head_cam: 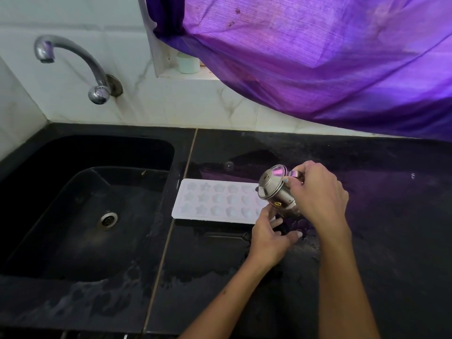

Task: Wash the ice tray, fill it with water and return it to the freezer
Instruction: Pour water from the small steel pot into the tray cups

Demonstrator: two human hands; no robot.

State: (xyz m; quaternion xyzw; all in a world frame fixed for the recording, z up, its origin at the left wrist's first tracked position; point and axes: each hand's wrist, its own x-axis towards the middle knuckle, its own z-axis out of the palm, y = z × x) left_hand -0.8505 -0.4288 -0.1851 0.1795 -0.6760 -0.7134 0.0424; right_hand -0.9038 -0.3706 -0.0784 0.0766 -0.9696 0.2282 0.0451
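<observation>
A white ice tray (215, 201) with star- and heart-shaped cells lies flat on the black counter (391, 216), just right of the sink. My right hand (320, 194) grips the handle of a small lidded steel jug (275, 188), tilted to the left over the tray's right end. My left hand (269, 231) rests with spread fingers at the tray's near right corner, under the jug; whether it touches the tray I cannot tell. The tray's right end is hidden behind the jug and hands.
A black sink (80, 241) with a steel drain (108, 218) sits to the left. A chrome tap (73, 59) juts from the tiled wall above it. A purple curtain (318, 57) hangs over the counter's back right. The counter is wet in patches.
</observation>
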